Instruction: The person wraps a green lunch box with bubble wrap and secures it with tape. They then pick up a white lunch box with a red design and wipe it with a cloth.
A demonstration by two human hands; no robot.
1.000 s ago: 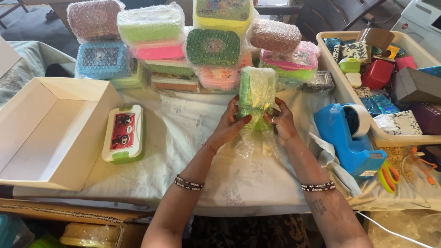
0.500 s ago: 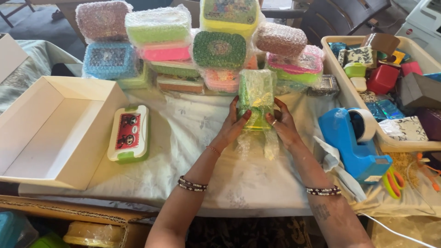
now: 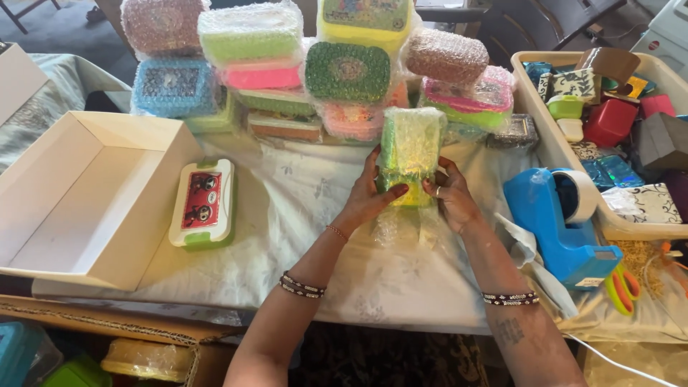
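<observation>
The table (image 3: 322, 236) is covered with a pale patterned cloth. Dark chairs stand behind it at the far edge.

The left hand (image 3: 373, 197) is partly closed around the left side of a green box wrapped in bubble wrap (image 3: 410, 147), with its thumb across the lower front. The right hand (image 3: 451, 197) is partly closed on the right side of the same box, fingers curled against the lower edge. The box stands upright between the two hands, just above the cloth, and loose wrap trails below it.

Directly beyond the hands stands a stack of wrapped boxes (image 3: 315, 68) in green, pink, blue and yellow. Well to the left of the left hand lies an unwrapped white and green lunch box (image 3: 203, 203), and further left an open white carton (image 3: 93, 193). Near the right hand stands a blue tape dispenser (image 3: 562, 222), with scissors (image 3: 622, 287) just beside it. Beyond the dispenser is a cream bin (image 3: 548, 136) holding small items.
</observation>
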